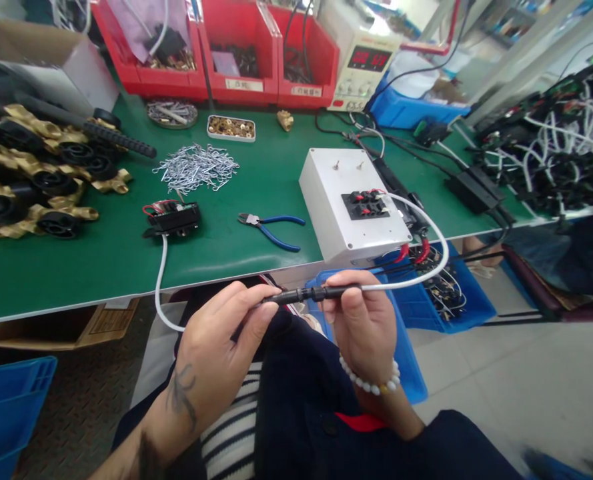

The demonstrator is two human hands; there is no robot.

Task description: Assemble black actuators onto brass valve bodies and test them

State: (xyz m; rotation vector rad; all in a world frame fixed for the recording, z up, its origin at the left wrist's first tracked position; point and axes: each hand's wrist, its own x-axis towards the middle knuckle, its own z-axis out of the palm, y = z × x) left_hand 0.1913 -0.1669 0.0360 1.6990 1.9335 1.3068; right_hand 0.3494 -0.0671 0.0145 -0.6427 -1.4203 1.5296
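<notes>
Between my hands, in front of the bench edge, a black inline cable connector is held level, its two halves end to end. My left hand pinches its left half; a white cable from there runs up to a small black module with red wires on the bench. My right hand grips the right half. From it a white cable loops up to the red and black terminals on a light grey test box. Whether the halves are fully mated I cannot tell.
Blue-handled cutters and a pile of cotter pins lie on the green bench. Brass fittings crowd the left, wired modules the right. Red bins and a power supply stand behind. Blue crates sit below.
</notes>
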